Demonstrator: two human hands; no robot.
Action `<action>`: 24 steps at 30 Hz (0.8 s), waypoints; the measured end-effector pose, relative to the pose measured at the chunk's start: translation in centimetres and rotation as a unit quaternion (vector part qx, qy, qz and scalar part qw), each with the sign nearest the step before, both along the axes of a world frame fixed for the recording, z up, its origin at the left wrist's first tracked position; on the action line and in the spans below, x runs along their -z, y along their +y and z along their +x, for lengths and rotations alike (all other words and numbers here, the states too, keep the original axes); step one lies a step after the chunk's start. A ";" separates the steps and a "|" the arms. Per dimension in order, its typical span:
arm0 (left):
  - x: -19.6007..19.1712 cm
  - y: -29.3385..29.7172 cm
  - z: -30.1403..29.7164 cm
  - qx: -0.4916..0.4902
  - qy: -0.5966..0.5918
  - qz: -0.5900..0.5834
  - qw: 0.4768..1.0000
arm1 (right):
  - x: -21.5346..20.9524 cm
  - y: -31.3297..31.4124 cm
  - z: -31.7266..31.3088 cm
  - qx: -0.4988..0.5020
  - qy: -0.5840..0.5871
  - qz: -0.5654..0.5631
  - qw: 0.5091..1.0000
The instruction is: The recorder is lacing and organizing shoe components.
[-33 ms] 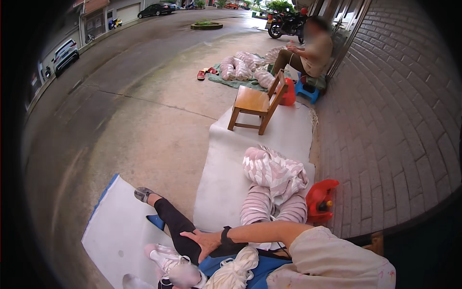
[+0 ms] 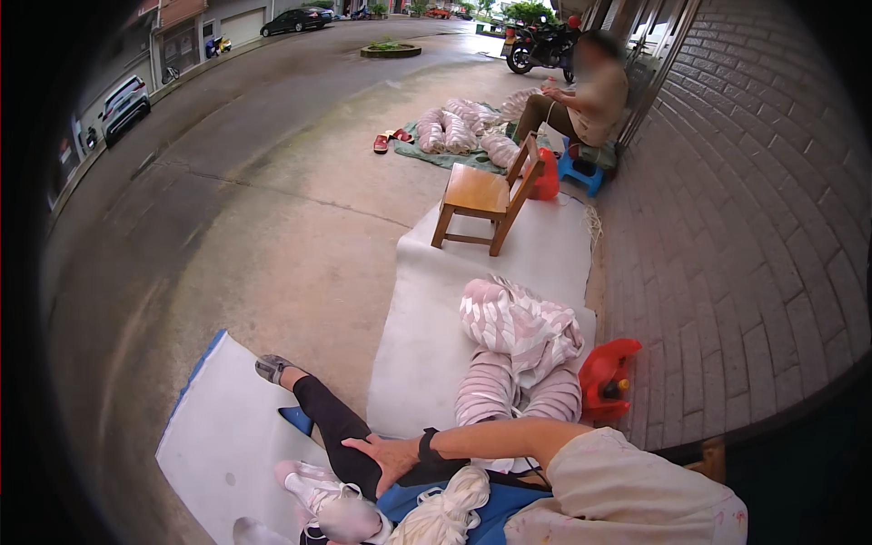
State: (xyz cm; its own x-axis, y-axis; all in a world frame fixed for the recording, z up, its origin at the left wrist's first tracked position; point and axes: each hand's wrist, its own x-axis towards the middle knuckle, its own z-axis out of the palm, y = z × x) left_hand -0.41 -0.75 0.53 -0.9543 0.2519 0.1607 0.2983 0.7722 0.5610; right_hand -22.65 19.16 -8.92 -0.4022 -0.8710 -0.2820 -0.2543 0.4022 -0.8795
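On black leg [image 2: 329, 413], right hand [image 2: 391, 461] resting; nearby pale item [image 2: 350, 520] blurred, kind unclear

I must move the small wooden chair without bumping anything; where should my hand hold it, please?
I would grip the upper backrest of the wooden chair, coming from the near side, toward the camera. The chair stands upright, and its backrest rises above the seat, offering a slim part to close around. A red plastic object sits just beyond it, probably hindering the far side.
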 end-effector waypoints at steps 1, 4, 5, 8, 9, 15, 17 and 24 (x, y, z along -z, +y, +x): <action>0.1 0.0 0.0 -0.002 0.003 -0.003 1.000 | -0.3 0.0 0.0 -0.002 0.003 -0.003 1.000; 0.2 -0.1 0.1 -0.005 0.007 -0.003 1.000 | -1.0 0.0 0.2 -0.004 -0.002 0.003 1.000; 0.0 0.0 -0.1 -0.002 0.006 0.008 1.000 | -1.1 0.0 0.2 -0.006 -0.001 -0.001 1.000; 0.1 0.1 0.0 -0.004 0.015 0.009 1.000 | -1.2 0.0 -0.1 -0.004 0.009 -0.001 1.000; 0.3 0.1 0.2 -0.006 0.022 0.004 1.000 | -1.3 0.0 -0.1 -0.012 -0.004 0.012 1.000; 0.6 0.2 0.9 -0.019 0.029 0.006 0.999 | -1.1 0.1 0.3 -0.016 -0.015 0.017 1.000; 0.1 0.2 0.7 -0.004 0.022 0.008 1.000 | -1.1 0.2 0.2 -0.025 -0.004 0.007 1.000; 0.2 0.2 1.0 -0.016 0.013 -0.011 1.000 | -1.6 0.2 -0.2 -0.028 -0.007 0.036 0.999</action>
